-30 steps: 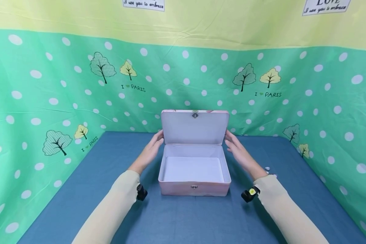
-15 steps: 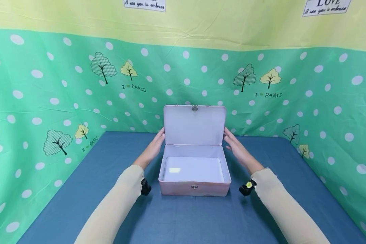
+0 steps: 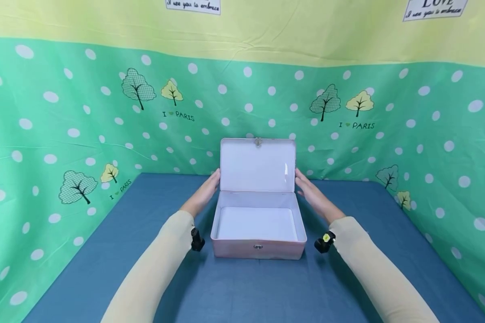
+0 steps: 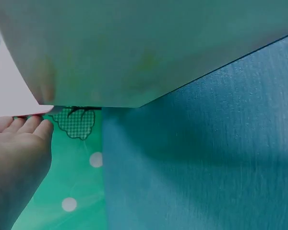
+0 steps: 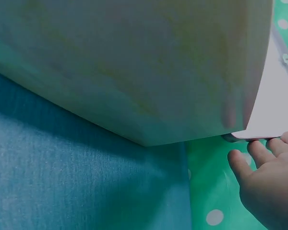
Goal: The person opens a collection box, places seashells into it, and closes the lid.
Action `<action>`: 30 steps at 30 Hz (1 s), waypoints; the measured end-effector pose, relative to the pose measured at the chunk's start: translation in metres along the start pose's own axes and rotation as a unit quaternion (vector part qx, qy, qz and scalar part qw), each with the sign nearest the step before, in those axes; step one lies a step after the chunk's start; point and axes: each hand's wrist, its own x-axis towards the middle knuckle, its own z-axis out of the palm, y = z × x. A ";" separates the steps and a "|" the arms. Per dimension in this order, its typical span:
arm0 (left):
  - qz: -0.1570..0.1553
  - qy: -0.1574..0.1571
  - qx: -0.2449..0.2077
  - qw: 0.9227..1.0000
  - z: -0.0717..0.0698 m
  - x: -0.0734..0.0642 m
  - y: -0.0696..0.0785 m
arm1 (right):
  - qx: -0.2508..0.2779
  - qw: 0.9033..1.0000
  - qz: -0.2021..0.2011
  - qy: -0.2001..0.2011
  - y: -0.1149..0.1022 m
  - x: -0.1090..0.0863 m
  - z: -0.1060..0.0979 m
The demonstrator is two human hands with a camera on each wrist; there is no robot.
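A pale pink tin box [image 3: 258, 249] stands in the middle in the head view, its lid [image 3: 254, 166] raised and leaning back. The white floor and inner walls show, and a small metal clasp [image 3: 258, 142] sits at the lid's top edge. My left hand [image 3: 203, 194] touches the lid's left edge with extended fingers; the left wrist view has its fingertips [image 4: 41, 125] at the lid's rim. On the opposite edge, my right hand [image 3: 316, 196] lies with fingers stretched along the lid. The right wrist view shows those fingertips [image 5: 259, 152] against the rim.
A blue cloth-covered table [image 3: 242, 291] lies under the box. Behind and at both sides hangs a green and yellow curtain [image 3: 266, 98] with dots and printed trees. A black wrist camera [image 3: 197, 240] sits on the left sleeve, another wrist camera [image 3: 324, 242] on the right.
The lid has tilted further back, away from me, and its clasp sits higher in view. Both hands have moved slightly forward and inward with it. The box's base has stayed in place.
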 end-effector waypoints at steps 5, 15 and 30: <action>-0.005 0.002 -0.024 1.000 0.002 0.003 0.000 | 0.007 1.000 0.006 -0.009 0.001 0.003 0.001; -0.020 -0.001 -0.030 0.999 0.004 0.010 -0.001 | 0.004 1.000 0.008 -0.017 0.003 0.009 0.004; -0.023 -0.007 -0.019 1.000 0.008 0.012 0.001 | -0.012 0.999 0.039 -0.017 0.009 0.017 0.008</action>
